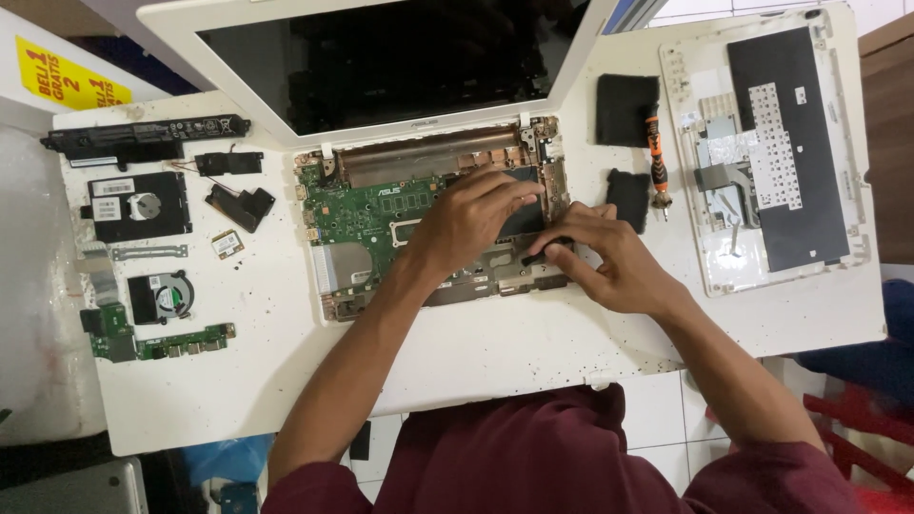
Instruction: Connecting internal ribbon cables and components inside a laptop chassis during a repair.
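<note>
An opened white laptop (362, 143) lies on the white table (286, 381), its green motherboard (357, 205) and copper heat pipe exposed. My left hand (466, 219) rests flat on the board's right part, fingers pointing right over a dark area. My right hand (609, 257) pinches a small black tool or part (547, 249) at the chassis' lower right edge. Both hands almost touch.
Left of the laptop lie a long black battery (143, 136), a hard drive (138, 205), speakers (238, 195), a small fan (160, 297), a green side board (157, 341) and a small card (227, 244). On the right sit two black pads (626, 109), an orange screwdriver (657, 162) and the keyboard cover (771, 152).
</note>
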